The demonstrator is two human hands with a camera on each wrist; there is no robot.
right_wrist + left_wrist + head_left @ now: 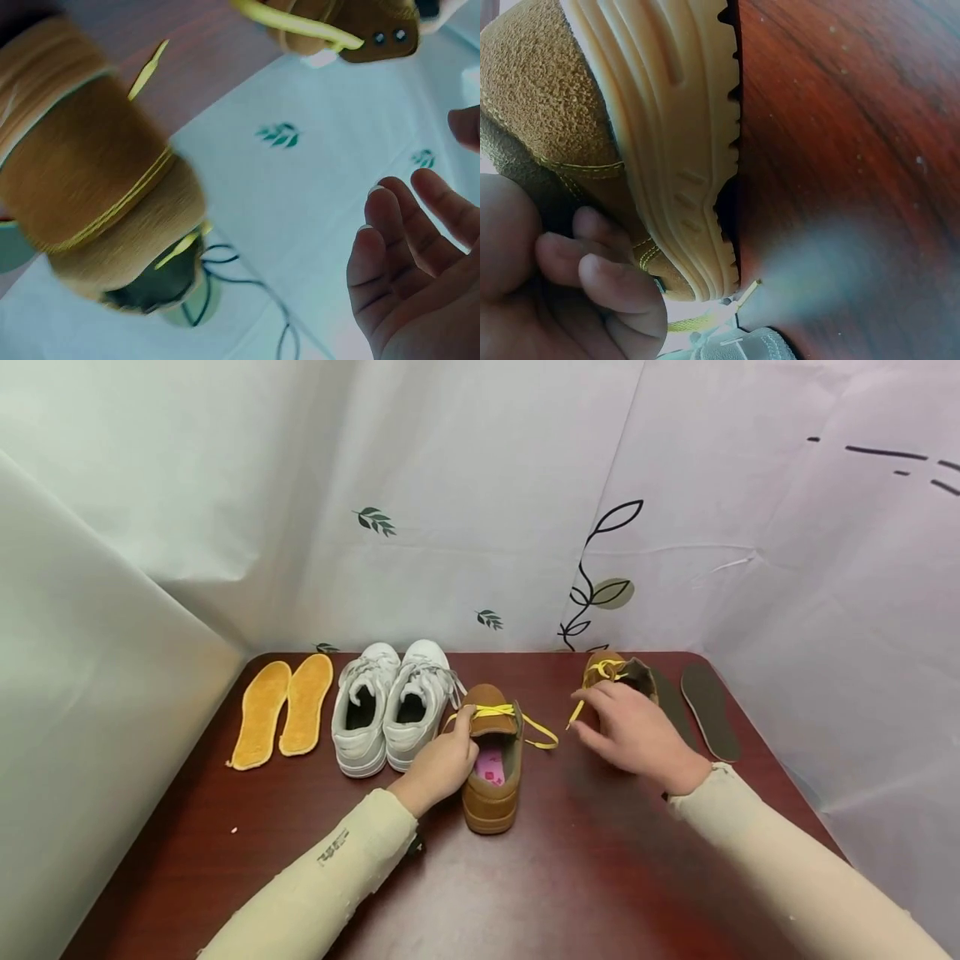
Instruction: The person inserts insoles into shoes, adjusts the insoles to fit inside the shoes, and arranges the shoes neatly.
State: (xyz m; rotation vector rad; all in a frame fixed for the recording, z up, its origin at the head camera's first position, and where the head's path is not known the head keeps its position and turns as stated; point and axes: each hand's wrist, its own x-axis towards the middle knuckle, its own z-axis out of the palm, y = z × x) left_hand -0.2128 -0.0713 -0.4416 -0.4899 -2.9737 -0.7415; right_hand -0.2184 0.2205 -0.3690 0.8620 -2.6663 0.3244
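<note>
- The near brown shoe (491,806) sits at the middle of the table (487,902), toe to 12 o'clock and heel to 6, a pink insole (491,766) showing in its mouth.
- On its 9 o'clock side the left hand (437,766) pinches the upper beside the tongue, thumb on top; a firm but light grip there should steady the shoe without creasing the suede.
- The right hand (630,727) is relaxed and holds nothing, hovering over the far brown shoe (97,165) at 2 o'clock; the right wrist view shows a gap between its fingers and that shoe.
- The near shoe's yellow lace (495,710) trails to 3 o'clock. Best to leave that end outside the mouth, where it cannot snag a finger or the insole.
- For any work inside the shoe, pull the tongue toward 12 o'clock and brace the heel, since a one-sided hold could twist it.
- White shoes (360,739) stand just beside it at 10 o'clock, so swing the left elbow wide of them.
- Grey insoles (708,710) lie between 2 and 3 o'clock; avoid brushing them with the right sleeve (795,860).
</note>
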